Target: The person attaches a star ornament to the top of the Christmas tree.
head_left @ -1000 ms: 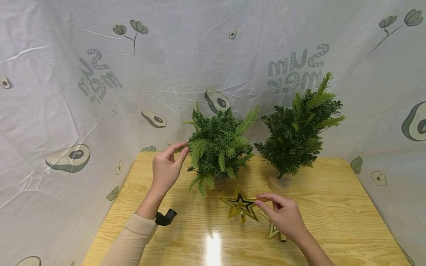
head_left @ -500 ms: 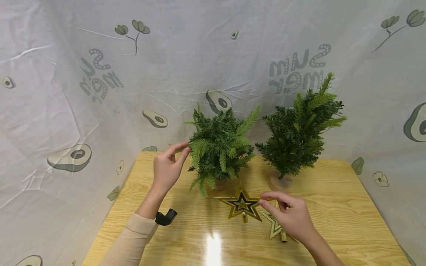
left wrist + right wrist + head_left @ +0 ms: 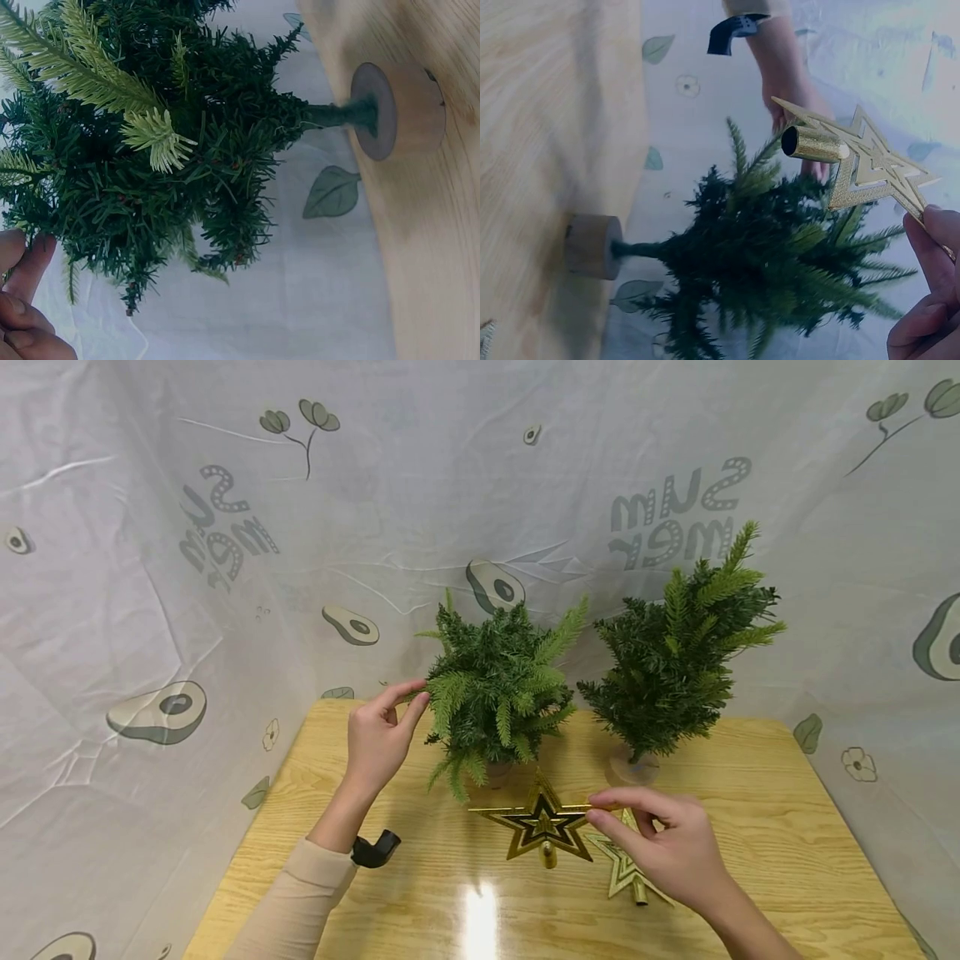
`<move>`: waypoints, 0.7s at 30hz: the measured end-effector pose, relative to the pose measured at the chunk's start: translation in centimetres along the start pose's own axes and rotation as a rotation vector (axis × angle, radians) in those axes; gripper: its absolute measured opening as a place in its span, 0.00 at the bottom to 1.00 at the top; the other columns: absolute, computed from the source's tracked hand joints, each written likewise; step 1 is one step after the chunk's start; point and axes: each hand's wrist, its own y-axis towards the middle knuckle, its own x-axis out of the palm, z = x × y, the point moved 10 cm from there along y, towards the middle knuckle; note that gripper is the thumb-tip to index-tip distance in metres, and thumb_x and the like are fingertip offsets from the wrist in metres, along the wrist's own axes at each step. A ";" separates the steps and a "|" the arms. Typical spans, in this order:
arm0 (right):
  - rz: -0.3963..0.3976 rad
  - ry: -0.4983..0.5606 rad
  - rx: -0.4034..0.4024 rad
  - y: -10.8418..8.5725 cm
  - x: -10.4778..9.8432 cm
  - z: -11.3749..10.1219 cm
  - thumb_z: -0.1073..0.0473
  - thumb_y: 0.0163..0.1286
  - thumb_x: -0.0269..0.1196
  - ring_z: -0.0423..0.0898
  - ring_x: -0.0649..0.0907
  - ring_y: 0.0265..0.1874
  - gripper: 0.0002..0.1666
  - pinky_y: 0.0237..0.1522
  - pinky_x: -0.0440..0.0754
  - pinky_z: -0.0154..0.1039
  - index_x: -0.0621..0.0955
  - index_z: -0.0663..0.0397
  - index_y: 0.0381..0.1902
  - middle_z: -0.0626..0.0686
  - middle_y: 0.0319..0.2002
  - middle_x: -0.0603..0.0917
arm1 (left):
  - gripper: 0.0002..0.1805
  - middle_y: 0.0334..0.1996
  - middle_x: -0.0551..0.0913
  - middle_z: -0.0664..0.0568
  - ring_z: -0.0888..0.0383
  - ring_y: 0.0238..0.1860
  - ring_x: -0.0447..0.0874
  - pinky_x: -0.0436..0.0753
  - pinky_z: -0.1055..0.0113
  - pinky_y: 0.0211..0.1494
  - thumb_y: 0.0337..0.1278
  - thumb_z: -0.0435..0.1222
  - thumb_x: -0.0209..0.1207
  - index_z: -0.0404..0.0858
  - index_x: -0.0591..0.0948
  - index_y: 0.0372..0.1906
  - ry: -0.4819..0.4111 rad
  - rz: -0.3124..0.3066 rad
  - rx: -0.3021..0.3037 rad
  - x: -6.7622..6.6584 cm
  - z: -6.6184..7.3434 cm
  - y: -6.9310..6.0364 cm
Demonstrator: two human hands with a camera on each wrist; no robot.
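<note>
The held star (image 3: 543, 820), a gold five-pointed topper, is at the lower middle of the head view, to the left of the right hand (image 3: 675, 852). That hand's thumb and forefinger are clamped on one of its points, and the rest of it extends past the fingertips, raised above the desk (image 3: 420, 902). In the right wrist view its open tube shows facing left, with the foliage behind it.

The left hand (image 3: 381, 739), left of centre in the head view, pinches a branch tip at the left edge of the centre tree (image 3: 498, 685), thumb and forefinger brought together on the greenery; in the left wrist view these fingers appear at the lower left corner, beside the needles.

Counted, there are two stars, two trees and two hands. The second star (image 3: 624, 864) lies on the desk at the lower right of the frame, partly covered by the right hand. The right tree (image 3: 675, 668) stands right of centre, leaning toward the upper right. Each tree has one round base; the centre tree's wooden base (image 3: 409, 112) shows at the upper right of the left wrist view.

One pale sleeve (image 3: 300, 893) and one black wrist piece (image 3: 377, 850) show at the lower left, and a printed cloth (image 3: 420, 485) hangs behind the desk.
</note>
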 end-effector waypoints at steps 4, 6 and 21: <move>0.024 0.024 -0.084 0.5 -0.2 -1.1 0.76 0.51 0.77 0.34 0.59 0.12 0.21 0.16 0.58 0.27 0.90 0.52 0.41 0.37 0.19 0.77 | 0.14 0.09 0.61 0.61 0.66 0.11 0.52 0.53 0.67 0.17 0.64 0.31 0.70 0.41 0.90 0.53 -0.003 0.005 0.004 0.0 -0.1 -0.1; 0.039 0.037 -0.127 0.9 -0.4 -1.7 0.71 0.55 0.78 0.33 0.58 0.13 0.16 0.16 0.58 0.26 0.90 0.53 0.41 0.37 0.18 0.76 | 0.14 0.09 0.61 0.62 0.66 0.11 0.52 0.53 0.67 0.17 0.64 0.31 0.70 0.41 0.90 0.53 -0.002 0.004 0.003 0.1 -0.1 -0.1; 0.049 0.061 -0.115 4.2 -1.9 -3.5 0.81 0.49 0.74 0.35 0.59 0.12 0.23 0.14 0.58 0.28 0.90 0.54 0.41 0.40 0.14 0.68 | 0.13 0.11 0.67 0.62 0.67 0.10 0.50 0.53 0.68 0.15 0.70 0.38 0.68 0.40 0.89 0.54 -0.012 -0.008 -0.006 0.0 0.1 -0.2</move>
